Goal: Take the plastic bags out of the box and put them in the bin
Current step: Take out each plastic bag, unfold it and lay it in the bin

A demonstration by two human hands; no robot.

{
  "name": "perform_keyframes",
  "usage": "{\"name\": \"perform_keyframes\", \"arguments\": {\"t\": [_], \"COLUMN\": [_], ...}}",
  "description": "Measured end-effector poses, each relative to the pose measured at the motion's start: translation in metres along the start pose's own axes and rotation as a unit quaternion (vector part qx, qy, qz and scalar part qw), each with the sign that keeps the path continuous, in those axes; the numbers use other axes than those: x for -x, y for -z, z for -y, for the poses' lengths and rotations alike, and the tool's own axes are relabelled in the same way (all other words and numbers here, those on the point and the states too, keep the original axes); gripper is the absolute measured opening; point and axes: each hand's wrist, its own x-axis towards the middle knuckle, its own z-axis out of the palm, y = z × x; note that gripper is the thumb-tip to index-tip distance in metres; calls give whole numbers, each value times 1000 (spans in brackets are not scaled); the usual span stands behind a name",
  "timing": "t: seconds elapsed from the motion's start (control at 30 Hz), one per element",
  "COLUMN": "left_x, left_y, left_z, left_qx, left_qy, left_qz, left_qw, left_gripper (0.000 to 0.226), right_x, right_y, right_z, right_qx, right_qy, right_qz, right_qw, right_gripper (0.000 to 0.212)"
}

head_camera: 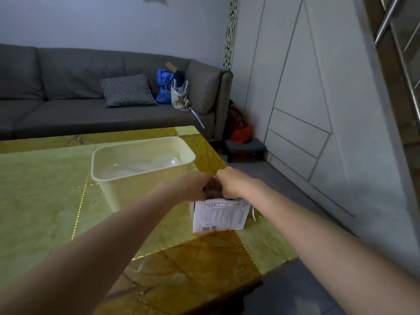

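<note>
Box [219, 214]: small, white, printed label facing the camera, standing on the table [45, 201] near its right edge, just right of the bin [127, 192] and close in front of its near right corner.

Both hands meet over the open top of the box. Left hand [188, 186] — fingers curled down toward the opening, back of the hand up. Right hand [229, 181] — likewise curled, knuckles up, fingertips hidden behind the hand. Something dark shows between the two hands at the box mouth, possibly bag material; too blurred to say, and I cannot tell whether either hand actually pinches it.

Bin: pale cream, rectangular, open-topped, on the table. Clear plastic bags [141, 167] lie crumpled in the bottom.

Table: glossy yellow-green marble pattern with gold inlay lines.

Beyond — grey sofa [68, 105] along the wall, checked cushion [127, 90] on it, blue bag [164, 87] and a pale bag [179, 94] beside the armrest. Red bag [241, 133] on the floor by the white panelled wall [306, 87].
</note>
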Motion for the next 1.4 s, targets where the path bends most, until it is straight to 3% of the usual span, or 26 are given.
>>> {"name": "perform_keyframes", "arguments": {"t": [0.17, 0.33, 0.5, 0.67, 0.93, 1.03, 1.13, 1.23, 1.3, 1.4], "left_x": [5, 10, 18, 26, 9, 4, 3, 6, 14, 30], "left_y": [8, 15, 19, 12, -2, -1, 0, 6, 16, 29], "left_z": [-5, -3, -2, -1, 5, 6, 10, 11, 12, 20], "left_qx": [-29, 15, 54, 95, 127, 126, 155, 211, 328, 486], "left_qy": [-6, 13, 26, 42, 66, 71, 66, 48, 36, 25], "left_qz": [-53, -82, -61, 8, -10, -12, -10, 12, 25, -6], "left_qw": [998, 996, 996, 995, 990, 989, 986, 976, 944, 873], "left_gripper": [33, 35, 35, 39, 42, 46, 51, 47, 47, 42], "right_x": [-3, -5, -8, -4, -5, -8, -8, -10, -9, -4], "right_y": [5, 17, 22, 28, 31, 38, 55, 78, 92, 99], "right_z": [-1, -6, -7, -4, 2, 3, 4, 3, 2, -2], "right_qx": [-64, -126, -175, -195, -291, -312, -433, -636, -699, -743], "right_qy": [-24, -30, -54, -49, 9, 34, 84, 103, 105, 110], "right_qz": [-1, 65, 121, 97, 54, 38, -12, -78, -103, -121], "right_qw": [998, 989, 976, 975, 955, 949, 898, 761, 700, 649], "right_gripper": [16, 42, 32, 35, 5, 14, 15, 16, 19, 16]}}
